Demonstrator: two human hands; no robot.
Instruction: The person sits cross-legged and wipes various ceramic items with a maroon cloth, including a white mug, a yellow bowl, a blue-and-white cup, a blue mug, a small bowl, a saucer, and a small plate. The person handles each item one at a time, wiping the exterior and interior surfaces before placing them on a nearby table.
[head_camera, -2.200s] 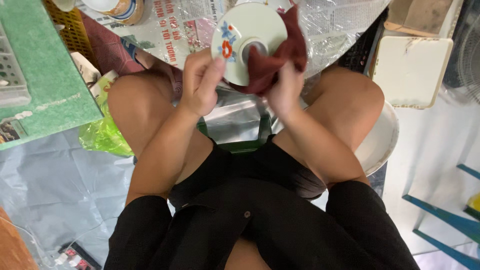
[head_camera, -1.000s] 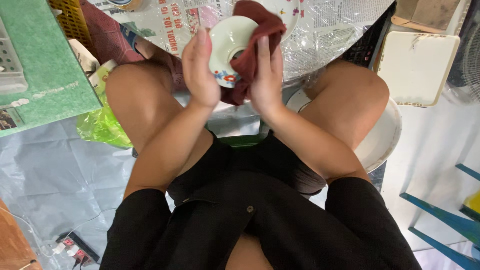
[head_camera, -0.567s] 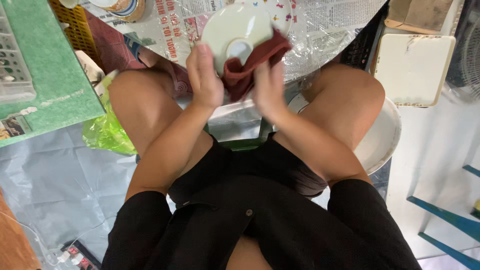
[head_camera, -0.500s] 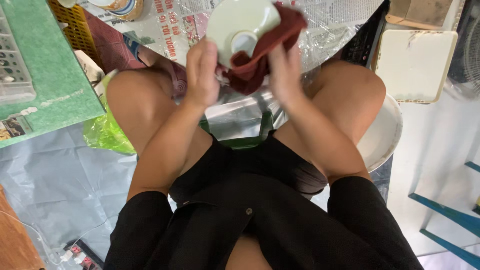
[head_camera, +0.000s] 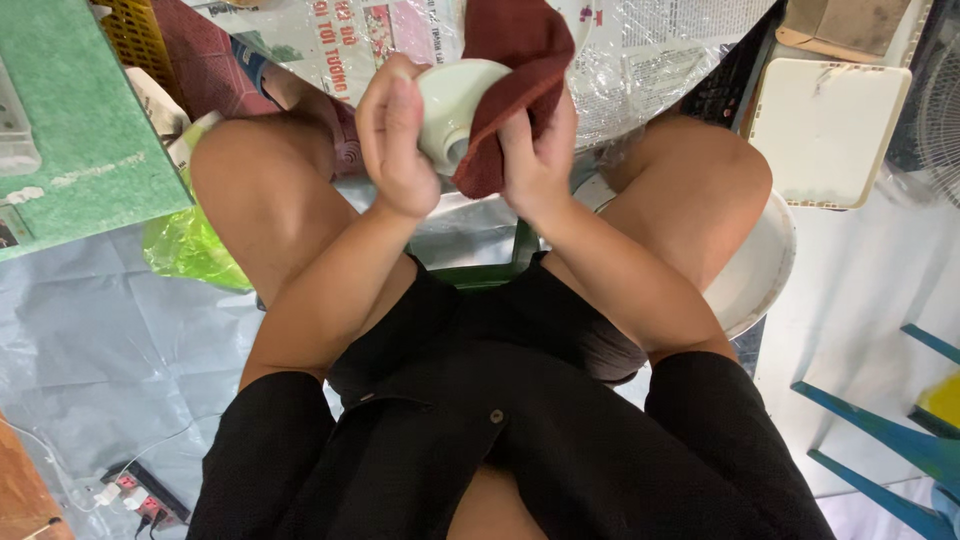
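Observation:
I sit with my knees apart and hold a small white dish up in front of me. My left hand grips its left rim, fingers curled over the edge. My right hand presses a dark red cloth against the dish's right side; the cloth drapes over the top of it and hides most of that half. The dish is tilted, its underside with a foot ring towards me.
A green board lies at the left with a green plastic bag beside it. A white basin sits under my right knee, a white square lid beyond it. Printed plastic sheeting covers the floor ahead. A power strip lies lower left.
The dish has turned in my hands from showing its flat decorated face to tilted with its underside towards me. The red cloth has moved over its top and right side.

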